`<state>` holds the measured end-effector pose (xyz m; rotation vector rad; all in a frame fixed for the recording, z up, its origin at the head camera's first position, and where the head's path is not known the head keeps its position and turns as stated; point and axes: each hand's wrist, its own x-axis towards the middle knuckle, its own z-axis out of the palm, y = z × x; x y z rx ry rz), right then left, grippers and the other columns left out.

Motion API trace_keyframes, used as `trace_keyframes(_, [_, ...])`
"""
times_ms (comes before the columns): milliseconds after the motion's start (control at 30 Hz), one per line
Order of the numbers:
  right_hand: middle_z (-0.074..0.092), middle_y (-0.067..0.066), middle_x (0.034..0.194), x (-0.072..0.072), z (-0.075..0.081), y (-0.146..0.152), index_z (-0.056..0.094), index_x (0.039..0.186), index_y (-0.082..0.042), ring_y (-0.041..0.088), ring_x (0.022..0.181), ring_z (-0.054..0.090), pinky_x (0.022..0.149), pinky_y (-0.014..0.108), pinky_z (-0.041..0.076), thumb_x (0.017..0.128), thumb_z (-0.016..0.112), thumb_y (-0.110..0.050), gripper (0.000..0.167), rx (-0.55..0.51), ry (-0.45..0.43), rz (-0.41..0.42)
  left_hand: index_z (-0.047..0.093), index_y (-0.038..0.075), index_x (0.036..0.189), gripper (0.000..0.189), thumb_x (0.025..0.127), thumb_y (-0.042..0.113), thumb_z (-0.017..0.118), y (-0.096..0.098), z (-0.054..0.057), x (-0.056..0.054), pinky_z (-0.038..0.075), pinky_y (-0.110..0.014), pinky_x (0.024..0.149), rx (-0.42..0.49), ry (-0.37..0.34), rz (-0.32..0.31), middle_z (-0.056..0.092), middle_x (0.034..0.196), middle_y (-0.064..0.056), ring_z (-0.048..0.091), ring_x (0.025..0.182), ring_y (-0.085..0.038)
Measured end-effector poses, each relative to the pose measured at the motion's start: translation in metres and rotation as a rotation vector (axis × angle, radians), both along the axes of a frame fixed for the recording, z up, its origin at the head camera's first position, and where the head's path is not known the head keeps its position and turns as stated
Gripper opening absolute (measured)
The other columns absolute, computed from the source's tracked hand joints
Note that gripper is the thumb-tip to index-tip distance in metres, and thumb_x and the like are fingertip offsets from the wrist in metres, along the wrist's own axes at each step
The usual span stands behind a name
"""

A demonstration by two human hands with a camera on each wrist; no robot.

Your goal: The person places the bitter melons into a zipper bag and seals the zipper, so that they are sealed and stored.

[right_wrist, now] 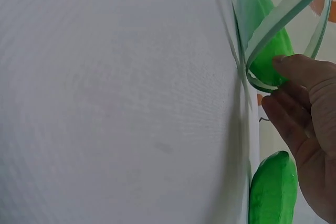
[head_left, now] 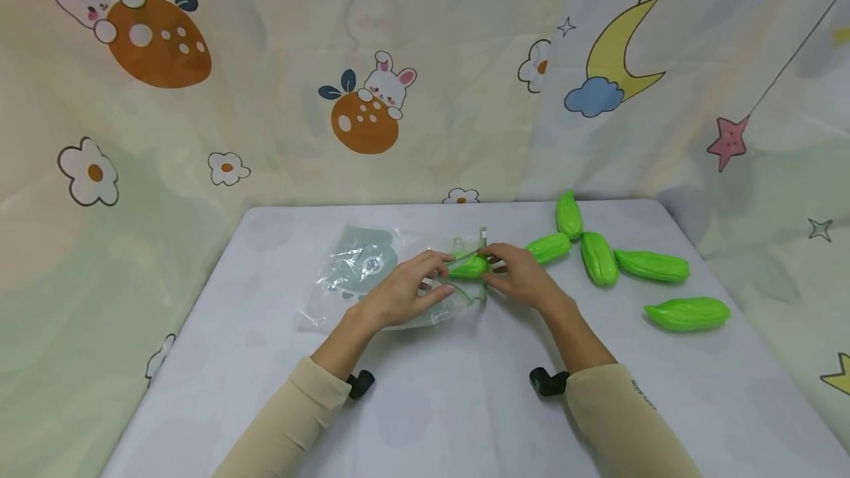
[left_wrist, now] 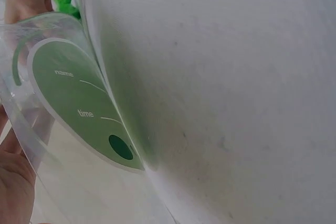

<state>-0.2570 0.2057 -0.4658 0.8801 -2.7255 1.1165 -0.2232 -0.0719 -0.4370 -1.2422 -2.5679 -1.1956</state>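
Observation:
A clear zip bag [head_left: 361, 260] with a pale green print lies flat on the table, its mouth facing right and held apart. My left hand [head_left: 405, 290] grips the bag at the mouth, thumb and fingers set apart along the rim. Partly inside the opening is a green ridged bitter melon [head_left: 470, 267]. The right hand [head_left: 518, 271] pinches that melon's outer end, its thumb on the green surface in the right wrist view. Through the film in the left wrist view, a green label [left_wrist: 73, 98] reads "name" and "time"; the left fingertips are partly hidden.
Several more bitter melons lie on the right of the table, one bitter melon [head_left: 550, 248] close beyond the right hand and another [head_left: 688, 314] nearer the right edge. A patterned cloth [head_left: 279, 94] hangs behind the white-covered table [head_left: 432, 404].

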Motion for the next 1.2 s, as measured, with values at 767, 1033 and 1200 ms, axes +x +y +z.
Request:
trace_keyframes(767, [0.062,0.019,0.132,-0.001,0.013,0.023,0.069,0.121,-0.002,0.041,0.123,0.053,0.105,0.058,0.046,0.086,0.084,-0.01,0.039,0.094,0.178,-0.027,0.058,0.013,0.109,0.018,0.101,0.025,0.069,-0.005,-0.007,0.002,0.06,-0.02,0.082,0.028,-0.042,0.026,0.057,0.142,-0.009,0.067,0.11,-0.021])
trace_keyframes(1033, [0.058,0.021,0.141,-0.003,0.013,0.04,0.069,0.124,-0.002,0.048,0.136,0.041,0.11,0.067,0.037,0.083,0.085,-0.013,0.045,0.139,0.175,-0.061,0.058,0.012,0.108,0.018,0.101,0.024,0.069,-0.008,-0.007,0.0,0.06,-0.02,0.082,0.045,-0.039,0.029,0.057,0.141,-0.01,0.066,0.109,-0.022])
trace_keyframes(1200, [0.052,0.022,0.146,-0.005,0.017,0.052,0.068,0.127,-0.003,0.049,0.137,0.038,0.111,0.068,0.035,0.083,0.086,-0.017,0.05,0.242,0.158,-0.099,0.058,0.013,0.107,0.018,0.1,0.024,0.07,-0.008,-0.007,-0.002,0.06,-0.02,0.08,0.054,-0.018,0.02,0.058,0.14,-0.012,0.067,0.108,-0.023])
